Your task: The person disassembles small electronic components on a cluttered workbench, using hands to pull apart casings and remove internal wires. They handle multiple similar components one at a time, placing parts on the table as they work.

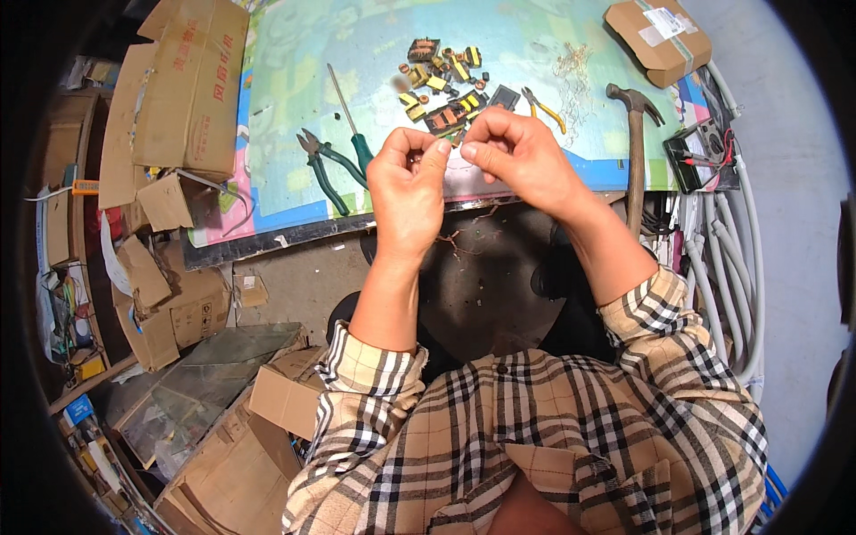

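Over the near edge of the table, my left hand (pixel 406 192) and my right hand (pixel 526 160) are close together, fingertips almost meeting. Thumb and index finger are pinched on each hand. What they hold is too small and too covered by the fingers to name; a small brownish bit shows between them. Just beyond lies a pile of small transformers and copper coils (pixel 455 67) with yellow tape and black cores. Left of my left hand are green-handled cutting pliers (pixel 330 178) and a screwdriver (pixel 349 116). Small yellow-handled pliers (pixel 547 111) lie beyond my right hand.
A hammer (pixel 635 152) hangs over the table's right edge, near a multimeter (pixel 710 141) with leads. Thin loose wire (pixel 572 67) is scattered at the back. Cardboard boxes (pixel 192 89) crowd the left, another box (pixel 658 40) the far right. Grey pipes (pixel 731 259) stand at the right.
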`<state>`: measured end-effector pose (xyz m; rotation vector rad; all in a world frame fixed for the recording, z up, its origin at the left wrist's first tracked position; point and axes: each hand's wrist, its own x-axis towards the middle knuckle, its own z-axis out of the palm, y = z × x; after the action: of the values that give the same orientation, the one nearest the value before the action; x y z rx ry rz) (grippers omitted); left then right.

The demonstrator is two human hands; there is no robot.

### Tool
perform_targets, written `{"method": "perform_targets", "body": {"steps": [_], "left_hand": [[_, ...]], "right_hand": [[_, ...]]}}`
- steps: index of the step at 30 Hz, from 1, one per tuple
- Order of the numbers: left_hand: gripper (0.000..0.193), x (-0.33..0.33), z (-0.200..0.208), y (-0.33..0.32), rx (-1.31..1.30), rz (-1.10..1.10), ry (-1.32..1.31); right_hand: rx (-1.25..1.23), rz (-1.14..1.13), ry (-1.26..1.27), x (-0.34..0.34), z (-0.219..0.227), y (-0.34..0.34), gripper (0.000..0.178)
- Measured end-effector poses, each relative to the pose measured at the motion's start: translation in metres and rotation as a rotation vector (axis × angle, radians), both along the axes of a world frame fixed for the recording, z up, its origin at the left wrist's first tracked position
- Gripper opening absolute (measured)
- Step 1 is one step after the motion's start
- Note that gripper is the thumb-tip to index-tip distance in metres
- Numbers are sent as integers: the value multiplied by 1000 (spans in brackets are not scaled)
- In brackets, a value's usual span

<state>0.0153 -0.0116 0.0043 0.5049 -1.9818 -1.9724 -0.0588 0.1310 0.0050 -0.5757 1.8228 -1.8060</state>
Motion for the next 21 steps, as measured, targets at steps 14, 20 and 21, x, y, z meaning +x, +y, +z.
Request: {"method": "perform_targets", "body": {"steps": [14, 20, 21], "left_hand": [[12, -5, -2, -7, 447, -84, -6], [13, -4, -7, -11, 640, -96, -7], [14, -4, -8, -12, 662, -103, -3]], "right_hand": [[-78, -98, -69, 5, -3, -5, 14], [-157, 37, -183, 1, -2, 0, 10], [-157, 44, -184, 1, -2, 0, 11]]}}
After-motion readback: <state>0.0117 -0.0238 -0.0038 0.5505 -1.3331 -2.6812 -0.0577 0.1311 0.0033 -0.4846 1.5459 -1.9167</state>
